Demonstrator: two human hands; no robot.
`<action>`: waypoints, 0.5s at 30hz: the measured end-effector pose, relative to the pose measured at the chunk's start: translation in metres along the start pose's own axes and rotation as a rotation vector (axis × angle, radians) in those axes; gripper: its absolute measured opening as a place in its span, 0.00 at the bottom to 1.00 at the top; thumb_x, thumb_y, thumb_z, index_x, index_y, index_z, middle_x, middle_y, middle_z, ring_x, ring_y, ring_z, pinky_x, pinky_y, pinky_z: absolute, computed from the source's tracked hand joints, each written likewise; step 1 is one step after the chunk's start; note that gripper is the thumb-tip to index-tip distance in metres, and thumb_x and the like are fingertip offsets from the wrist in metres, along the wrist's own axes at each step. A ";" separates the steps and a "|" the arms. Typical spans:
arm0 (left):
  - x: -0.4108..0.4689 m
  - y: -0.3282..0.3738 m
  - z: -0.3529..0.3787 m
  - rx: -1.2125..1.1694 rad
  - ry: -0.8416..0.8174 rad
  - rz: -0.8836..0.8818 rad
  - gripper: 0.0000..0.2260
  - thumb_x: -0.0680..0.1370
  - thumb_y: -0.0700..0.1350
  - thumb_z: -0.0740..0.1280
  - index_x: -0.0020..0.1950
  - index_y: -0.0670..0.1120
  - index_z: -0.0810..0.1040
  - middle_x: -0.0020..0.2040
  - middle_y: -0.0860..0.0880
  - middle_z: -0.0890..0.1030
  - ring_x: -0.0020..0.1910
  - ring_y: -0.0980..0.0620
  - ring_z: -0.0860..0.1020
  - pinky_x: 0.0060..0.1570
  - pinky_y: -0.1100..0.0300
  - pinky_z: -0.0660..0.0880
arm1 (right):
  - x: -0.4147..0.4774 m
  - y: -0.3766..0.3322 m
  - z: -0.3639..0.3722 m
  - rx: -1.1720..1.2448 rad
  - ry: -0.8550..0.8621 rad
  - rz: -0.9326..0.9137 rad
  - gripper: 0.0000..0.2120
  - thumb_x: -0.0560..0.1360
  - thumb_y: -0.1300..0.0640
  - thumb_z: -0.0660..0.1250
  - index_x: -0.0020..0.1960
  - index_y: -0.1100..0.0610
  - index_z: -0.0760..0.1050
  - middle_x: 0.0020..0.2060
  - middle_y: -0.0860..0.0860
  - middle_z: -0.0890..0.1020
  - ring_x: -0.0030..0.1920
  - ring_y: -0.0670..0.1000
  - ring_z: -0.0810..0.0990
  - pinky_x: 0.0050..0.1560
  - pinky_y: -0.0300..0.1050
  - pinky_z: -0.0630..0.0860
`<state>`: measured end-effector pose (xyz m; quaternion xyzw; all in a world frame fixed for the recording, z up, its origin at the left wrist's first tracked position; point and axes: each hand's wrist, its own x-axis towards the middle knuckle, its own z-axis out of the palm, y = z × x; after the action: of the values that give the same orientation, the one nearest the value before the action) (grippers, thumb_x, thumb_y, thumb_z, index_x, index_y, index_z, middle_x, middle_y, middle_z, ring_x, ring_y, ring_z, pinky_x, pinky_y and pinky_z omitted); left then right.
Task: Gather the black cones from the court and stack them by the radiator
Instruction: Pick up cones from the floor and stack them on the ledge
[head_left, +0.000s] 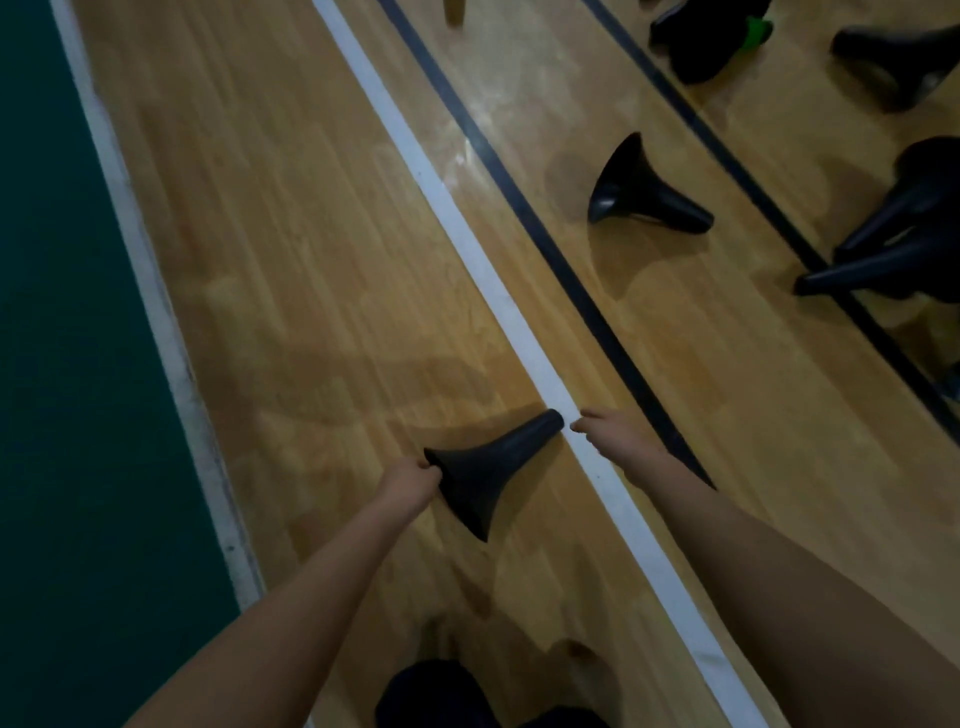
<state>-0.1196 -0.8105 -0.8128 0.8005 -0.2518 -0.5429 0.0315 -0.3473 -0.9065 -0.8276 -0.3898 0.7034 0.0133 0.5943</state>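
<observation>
Down low, the left hand grips the rim of a black flared rubber cone at its wide base, fingers curled round the edge. The cone is tilted, and its narrow blunt tip reaches the near edge of the white painted line that runs across the wooden floor. Whether the cone touches the floor cannot be told. The right hand sits over the white line, just beside the cone's tip. Its fingers are loosely bent toward the tip and hold nothing.

Beyond the white line, to the right, a thin black line runs alongside it. Past that, a second black cone lies on its side on the wood, its wide mouth turned toward the white line. Further right, across another black line, a cluster of black cones lies tipped over; two of them seem to be nested one in the other, though blur makes this uncertain. Above them lies one more black cone, and beside it a dark shape with a bright green part, too blurred to name.

Well to the left of the white line, a paler white stripe borders a dark green floor area. Dark clothing shows at the bottom edge.
</observation>
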 end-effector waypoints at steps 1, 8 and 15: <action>0.013 -0.002 0.009 -0.040 -0.006 -0.022 0.09 0.80 0.44 0.59 0.45 0.43 0.75 0.38 0.45 0.73 0.36 0.48 0.72 0.37 0.58 0.66 | 0.017 0.006 0.007 -0.020 -0.015 0.007 0.27 0.80 0.54 0.61 0.76 0.58 0.59 0.75 0.55 0.62 0.73 0.57 0.63 0.69 0.51 0.64; 0.077 -0.023 0.048 -0.269 0.017 -0.094 0.17 0.83 0.45 0.57 0.69 0.38 0.70 0.57 0.43 0.78 0.55 0.44 0.79 0.61 0.47 0.74 | 0.105 0.039 0.043 -0.045 -0.030 0.016 0.24 0.78 0.59 0.60 0.73 0.62 0.61 0.71 0.59 0.65 0.69 0.59 0.66 0.65 0.53 0.66; 0.051 -0.013 0.033 -0.377 0.068 -0.078 0.20 0.80 0.39 0.62 0.72 0.40 0.66 0.55 0.43 0.77 0.48 0.46 0.81 0.52 0.51 0.79 | 0.076 0.031 0.036 0.046 -0.071 0.012 0.24 0.76 0.57 0.63 0.71 0.57 0.67 0.72 0.55 0.65 0.71 0.57 0.64 0.61 0.48 0.66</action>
<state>-0.1297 -0.8141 -0.8743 0.8074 -0.1132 -0.5540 0.1682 -0.3348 -0.9082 -0.9167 -0.3712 0.6843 0.0146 0.6274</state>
